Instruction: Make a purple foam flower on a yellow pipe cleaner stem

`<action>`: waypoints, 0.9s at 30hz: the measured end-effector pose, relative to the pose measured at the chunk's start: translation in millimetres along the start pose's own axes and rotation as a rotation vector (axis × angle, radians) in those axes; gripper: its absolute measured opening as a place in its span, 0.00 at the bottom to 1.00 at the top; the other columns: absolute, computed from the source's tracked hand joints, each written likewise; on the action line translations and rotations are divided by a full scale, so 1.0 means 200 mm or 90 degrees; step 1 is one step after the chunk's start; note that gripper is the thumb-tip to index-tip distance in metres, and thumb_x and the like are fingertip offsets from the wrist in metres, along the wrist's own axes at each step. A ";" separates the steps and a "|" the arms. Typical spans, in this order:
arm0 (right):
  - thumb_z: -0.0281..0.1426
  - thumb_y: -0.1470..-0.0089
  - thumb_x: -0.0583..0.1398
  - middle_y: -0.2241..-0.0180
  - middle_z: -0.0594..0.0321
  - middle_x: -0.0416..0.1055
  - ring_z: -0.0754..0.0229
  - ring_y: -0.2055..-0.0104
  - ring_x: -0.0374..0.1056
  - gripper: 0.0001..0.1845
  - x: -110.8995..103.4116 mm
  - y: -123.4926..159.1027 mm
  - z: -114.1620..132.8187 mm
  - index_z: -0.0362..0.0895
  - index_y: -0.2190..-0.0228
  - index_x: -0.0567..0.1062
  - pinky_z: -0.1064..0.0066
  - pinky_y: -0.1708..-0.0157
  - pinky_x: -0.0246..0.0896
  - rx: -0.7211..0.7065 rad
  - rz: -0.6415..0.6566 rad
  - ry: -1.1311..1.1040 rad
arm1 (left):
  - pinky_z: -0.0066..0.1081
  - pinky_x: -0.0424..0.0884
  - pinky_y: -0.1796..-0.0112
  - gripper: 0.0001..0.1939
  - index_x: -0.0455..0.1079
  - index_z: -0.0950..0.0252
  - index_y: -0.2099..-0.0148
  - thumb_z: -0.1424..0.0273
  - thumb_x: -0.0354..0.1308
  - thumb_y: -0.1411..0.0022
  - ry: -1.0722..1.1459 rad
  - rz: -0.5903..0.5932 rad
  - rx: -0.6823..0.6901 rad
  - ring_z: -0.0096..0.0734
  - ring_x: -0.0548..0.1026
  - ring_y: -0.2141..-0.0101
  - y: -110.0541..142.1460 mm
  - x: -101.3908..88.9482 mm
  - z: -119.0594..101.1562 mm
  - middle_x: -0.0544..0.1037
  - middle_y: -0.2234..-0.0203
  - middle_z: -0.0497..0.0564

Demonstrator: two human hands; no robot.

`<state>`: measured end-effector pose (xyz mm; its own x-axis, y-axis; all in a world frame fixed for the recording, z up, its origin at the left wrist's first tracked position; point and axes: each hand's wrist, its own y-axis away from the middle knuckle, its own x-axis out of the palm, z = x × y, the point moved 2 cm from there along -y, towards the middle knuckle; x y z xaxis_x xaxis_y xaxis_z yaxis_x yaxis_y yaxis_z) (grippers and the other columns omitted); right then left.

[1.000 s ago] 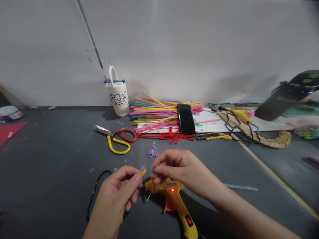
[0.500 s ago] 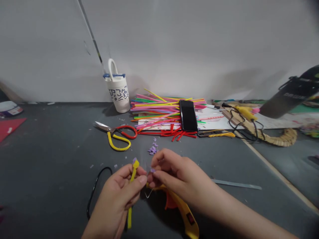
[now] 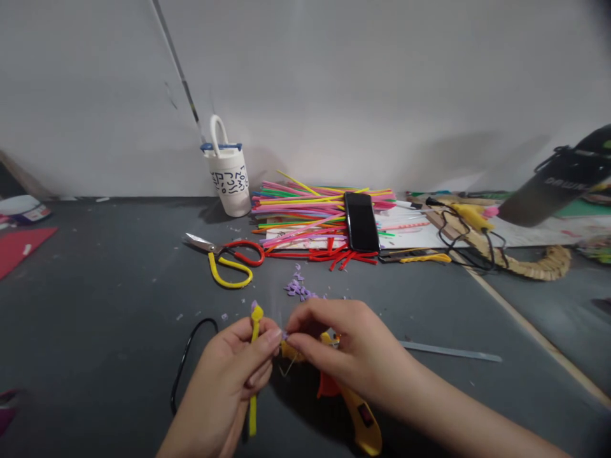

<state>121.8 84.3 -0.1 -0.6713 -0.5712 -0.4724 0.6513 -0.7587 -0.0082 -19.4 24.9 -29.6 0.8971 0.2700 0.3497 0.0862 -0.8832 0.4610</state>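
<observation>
Between thumb and fingers of my left hand point(image 3: 238, 369) is a yellow strip point(image 3: 255, 327), upright, with a knobbed top and a bit of purple at its tip. My right hand point(image 3: 338, 340) is closed in a pinch on a tiny purple piece point(image 3: 285, 335), close beside my left fingertips. Beneath the right hand lies a yellow glue gun point(image 3: 360, 420) with an orange trigger, its front part partly hidden by my fingers. A small heap of purple pieces point(image 3: 298, 289) lies on the table just beyond my hands.
Scissors point(image 3: 224, 257) with red and yellow handles lie beyond my left hand. Behind are a white cup point(image 3: 229, 181), colourful sticks point(image 3: 300, 203) and a phone point(image 3: 361, 222). A pale glue stick point(image 3: 451, 352) lies right; a dark bottle point(image 3: 548, 184) leans at the back right.
My right hand has shifted slightly, bringing the purple piece closer to my left fingertips. More of the purple heap and of the glue gun's front now shows. The yellow strip stays held.
</observation>
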 end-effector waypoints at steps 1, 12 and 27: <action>0.27 0.47 0.58 0.75 0.68 0.71 0.66 0.73 0.65 0.04 0.00 0.00 0.00 0.45 0.73 0.71 0.76 0.71 0.58 -0.016 -0.013 0.017 | 0.21 0.44 0.83 0.12 0.68 0.67 0.76 0.65 0.65 0.50 0.017 0.011 -0.007 0.17 0.46 0.84 0.00 0.00 0.00 0.57 0.86 0.38; 0.27 0.51 0.56 0.80 0.70 0.64 0.68 0.78 0.60 0.06 -0.01 0.00 0.03 0.44 0.78 0.67 0.78 0.77 0.56 0.043 -0.069 -0.137 | 0.25 0.59 0.76 0.14 0.70 0.62 0.72 0.60 0.54 0.40 -0.268 -0.071 0.171 0.27 0.62 0.78 0.03 -0.01 0.00 0.66 0.81 0.45; 0.27 0.52 0.56 0.81 0.70 0.65 0.67 0.78 0.60 0.06 0.00 -0.01 0.01 0.44 0.78 0.68 0.77 0.78 0.56 0.108 -0.033 -0.177 | 0.27 0.61 0.74 0.15 0.65 0.60 0.77 0.66 0.49 0.38 -0.478 -0.079 0.312 0.30 0.67 0.77 0.06 0.03 -0.03 0.68 0.80 0.46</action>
<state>118.6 85.4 1.6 -0.7881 -0.5764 -0.2161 0.5611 -0.8170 0.1327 -15.8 17.9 -16.6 0.9009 0.2047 -0.3828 0.2217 -0.9751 0.0004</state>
